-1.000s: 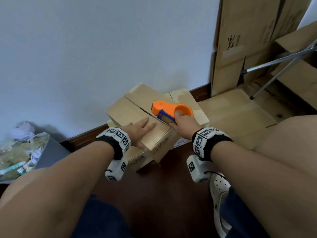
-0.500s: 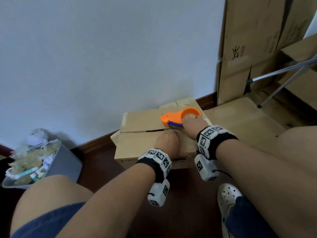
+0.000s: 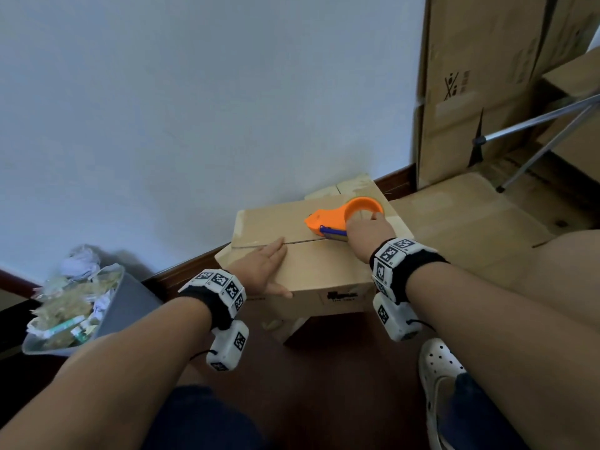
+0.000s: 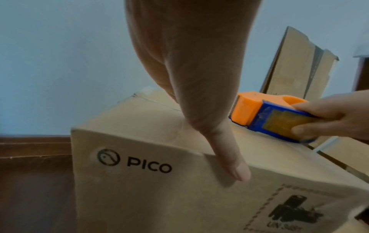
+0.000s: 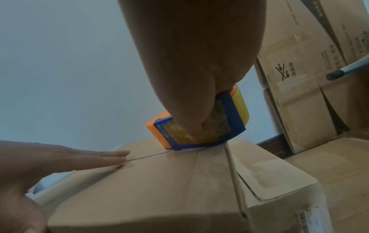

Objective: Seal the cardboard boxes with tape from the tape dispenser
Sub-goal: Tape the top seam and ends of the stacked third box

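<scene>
1. Where the dark wood floor [image 3: 341, 378] meets the pale wall [image 3: 201, 102], a cardboard box [image 3: 324, 267] sits on the floor with its two top flaps folded shut; the seam [image 3: 302, 242] between them runs left to right across the top.
2. The left hand [image 3: 263, 269] lies flat on the near flap, fingers straight and together, fingertips at the seam; the thumb [image 4: 231, 159] hangs over the near top edge onto the side printed "PICO". It presses and grips nothing.
3. The right hand [image 3: 368, 233] is clamped on the orange and blue tape dispenser [image 3: 344, 216]: fingers curl round its body, and in the right wrist view one fingertip presses the yellowish window in the blue part.
4. The dispenser rests on the box top at the right part of the seam, orange nose pointing left, near the left fingertips but apart from them.
5. Whether tape has been laid on the seam cannot be told; the dispenser's underside and blade are hidden by the hand and housing.
6. A second box [image 3: 354, 186] behind the first shows only its far top corner; its flaps cannot be judged.
7. Far right, flattened cartons [image 3: 470, 92] lean on the wall, cut off by the frame edge, and more flat cardboard [image 3: 461, 222] lies on the floor below them. A metal tripod leg [image 3: 532, 121] crosses in front.
8. Near left, a grey waste bin [image 3: 130, 306] holds crumpled paper; its contents are too blurred to name further.
9. A white perforated shoe [image 3: 438, 368] is partly hidden by the right forearm.
</scene>
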Motion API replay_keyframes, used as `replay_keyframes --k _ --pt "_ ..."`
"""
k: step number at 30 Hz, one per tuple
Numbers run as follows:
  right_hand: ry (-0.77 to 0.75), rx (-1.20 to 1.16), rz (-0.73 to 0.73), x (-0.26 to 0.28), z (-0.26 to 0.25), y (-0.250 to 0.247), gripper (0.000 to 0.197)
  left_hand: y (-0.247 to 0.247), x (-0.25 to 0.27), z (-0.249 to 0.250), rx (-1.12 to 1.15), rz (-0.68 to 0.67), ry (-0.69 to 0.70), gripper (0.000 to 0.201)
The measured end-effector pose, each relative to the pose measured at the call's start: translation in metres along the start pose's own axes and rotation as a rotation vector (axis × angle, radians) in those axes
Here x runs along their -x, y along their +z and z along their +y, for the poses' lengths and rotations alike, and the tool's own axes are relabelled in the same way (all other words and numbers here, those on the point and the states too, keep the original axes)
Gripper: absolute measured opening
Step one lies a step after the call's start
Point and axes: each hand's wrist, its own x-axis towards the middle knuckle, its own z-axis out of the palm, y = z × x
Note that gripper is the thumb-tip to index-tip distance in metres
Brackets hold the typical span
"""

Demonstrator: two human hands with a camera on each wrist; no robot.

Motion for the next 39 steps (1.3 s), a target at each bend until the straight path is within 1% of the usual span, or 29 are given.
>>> replay_keyframes --k 2,5,6,8,9,10,11,12,14,16,17,19,21,24,27,29,32,36,39 --pt "0.008 -0.031 0.009 -0.001 0.000 0.001 0.034 0.001 -0.002 -0.001 0.005 -0.010 -0.013 0.119" --pt "0.011 -0.067 0.009 -0.008 -0.002 0.000 0.025 -0.002 -0.003 -0.001 0.013 -0.029 -0.019 0.119" --pt "0.002 -0.070 0.006 -0.011 -0.003 -0.001 0.028 -0.003 -0.004 -0.002 0.001 -0.030 -0.009 0.120" --pt "-0.005 -0.086 0.012 -0.017 -0.008 -0.001 0.035 -0.004 -0.008 -0.004 -0.032 -0.018 0.013 0.131" --pt "-0.001 -0.089 0.037 -0.020 -0.010 -0.002 0.034 -0.003 -0.010 -0.005 -0.054 -0.008 0.021 0.136" --pt "0.010 -0.073 0.065 -0.023 -0.013 -0.002 0.031 -0.003 -0.011 -0.007 -0.074 0.007 0.032 0.136" --pt "0.014 -0.038 0.106 -0.026 -0.016 -0.003 0.029 -0.002 -0.012 -0.008 -0.087 0.022 0.040 0.131" --pt "0.005 0.009 0.143 -0.028 -0.020 -0.004 0.030 -0.001 -0.012 -0.009 -0.093 0.036 0.046 0.125" --pt "-0.057 0.052 0.219 -0.034 -0.031 -0.006 0.039 -0.002 -0.012 -0.011 -0.111 0.067 0.063 0.120" --pt "-0.115 -0.076 0.237 -0.036 -0.042 -0.009 0.042 -0.003 -0.012 -0.010 -0.114 0.074 0.075 0.119" --pt "-0.118 -0.151 0.241 -0.039 -0.048 -0.011 0.043 -0.004 -0.012 -0.010 -0.104 0.070 0.070 0.118" --pt "-0.068 -0.215 0.263 -0.050 -0.054 -0.012 0.048 -0.004 -0.011 -0.010 -0.103 0.088 0.067 0.119" --pt "0.000 -0.162 0.270 -0.065 -0.058 -0.013 0.055 -0.002 -0.011 -0.012 -0.106 0.123 0.080 0.119" --pt "0.039 -0.087 0.242 -0.089 -0.062 -0.017 0.056 0.000 -0.011 -0.014 -0.104 0.145 0.092 0.119" --pt "0.086 -0.166 0.139 -0.110 -0.069 -0.019 0.052 0.002 -0.013 -0.016 -0.100 0.160 0.095 0.122" --pt "0.136 -0.210 0.078 -0.123 -0.074 -0.018 0.045 0.003 -0.014 -0.016 -0.091 0.178 0.095 0.122" --pt "0.173 -0.279 0.053 -0.140 -0.079 -0.019 0.039 0.006 -0.013 -0.018 -0.060 0.173 0.087 0.122" --pt "0.163 -0.301 0.031 -0.150 -0.076 -0.022 0.052 0.007 -0.014 -0.020 -0.046 0.165 0.088 0.122" --pt "0.151 -0.286 0.035 -0.150 -0.074 -0.018 0.057 0.009 -0.014 -0.019 -0.053 0.161 0.093 0.123"
